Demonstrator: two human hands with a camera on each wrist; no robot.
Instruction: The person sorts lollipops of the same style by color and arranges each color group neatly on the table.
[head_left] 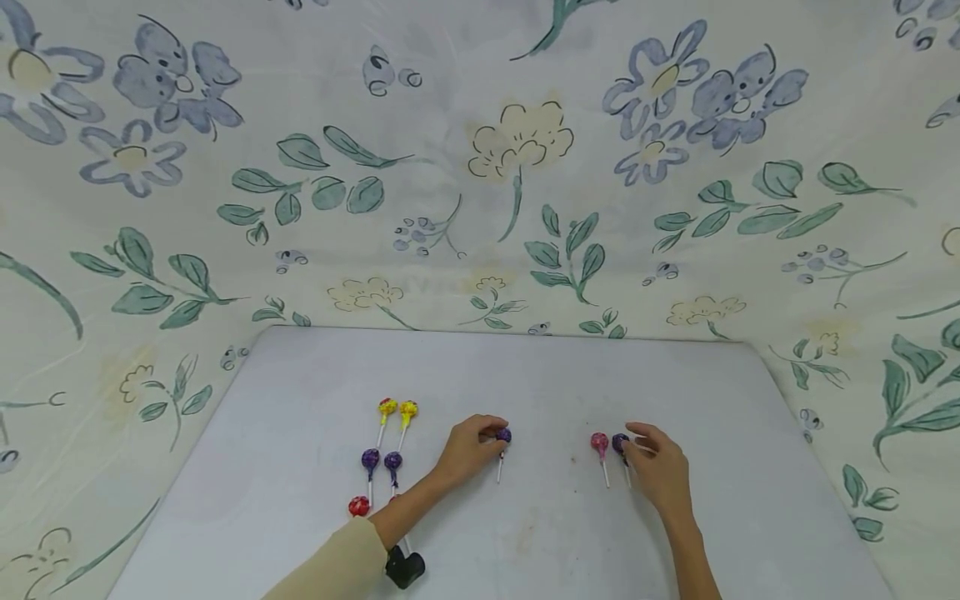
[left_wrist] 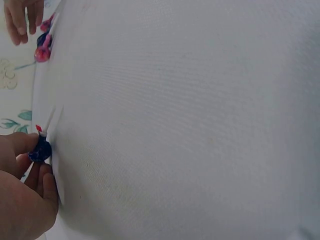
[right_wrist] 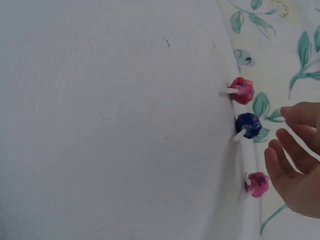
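My left hand (head_left: 468, 454) pinches the head of a purple lollipop (head_left: 504, 435), whose white stick points toward the near side. The left wrist view shows this dark lollipop (left_wrist: 41, 151) between the thumb and fingers of the left hand (left_wrist: 27, 192). On the right, my right hand (head_left: 663, 471) hovers beside another purple lollipop (head_left: 619, 442), with a pink lollipop (head_left: 599, 442) to its left. From the right wrist, a gap shows between the loosely bent fingers of the right hand (right_wrist: 300, 160) and a dark lollipop (right_wrist: 248, 125), which lies between two pinkish ones (right_wrist: 242, 90), (right_wrist: 258, 184).
At the left of the white table (head_left: 300, 375) lie two yellow lollipops (head_left: 387, 407), two purple ones (head_left: 371, 459) and a red one (head_left: 359, 506). Another red one is mostly hidden by my left forearm. A black object (head_left: 406, 568) lies beside the sleeve. Floral fabric (head_left: 435, 308) surrounds the table.
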